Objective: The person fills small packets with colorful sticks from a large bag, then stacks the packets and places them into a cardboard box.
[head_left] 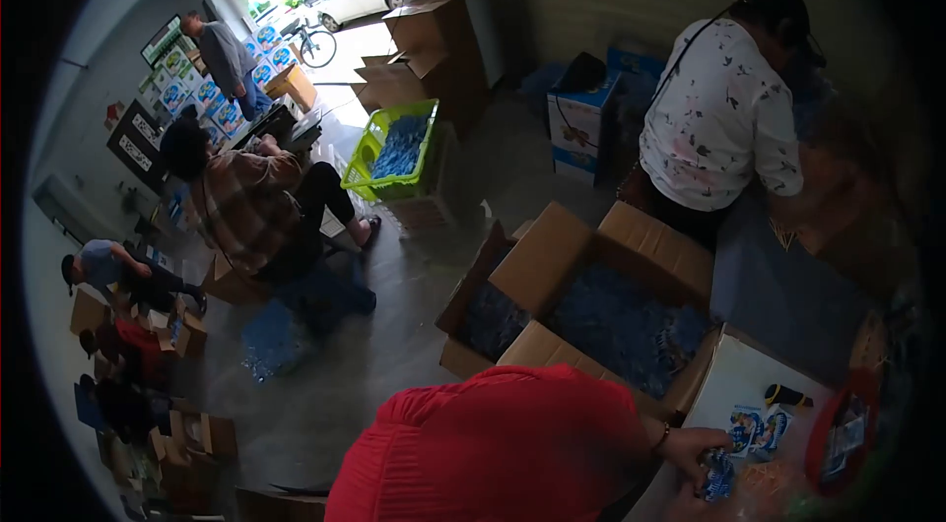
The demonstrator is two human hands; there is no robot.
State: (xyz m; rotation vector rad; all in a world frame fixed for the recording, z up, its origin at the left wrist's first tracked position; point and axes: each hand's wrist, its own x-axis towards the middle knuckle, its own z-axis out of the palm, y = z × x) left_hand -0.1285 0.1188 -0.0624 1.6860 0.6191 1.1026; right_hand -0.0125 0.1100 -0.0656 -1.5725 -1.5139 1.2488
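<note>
My left hand (pixel 695 446), below a red sleeve (pixel 512 443) and a dark bracelet, reaches over the white-topped table at the lower right. Its fingers are closed on a small blue printed packet (pixel 717 476). What seems to be part of my right hand (pixel 682 504) shows dimly at the bottom edge, its fingers unreadable. Just beyond the packet lie blue-and-white printed cards (pixel 759 429). A dark, yellow-marked cylindrical object (pixel 788 396) rests farther up the table. To the right stands a red-rimmed basket (pixel 814 463) with printed packs inside.
An open carton (pixel 542 261) full of blue packets stands beside the table. A person in a white patterned top (pixel 719 118) sits beyond it. A lime-green crate (pixel 431 143) holds more blue packets. Other people work among cartons at left, near a seated person in plaid (pixel 251 202).
</note>
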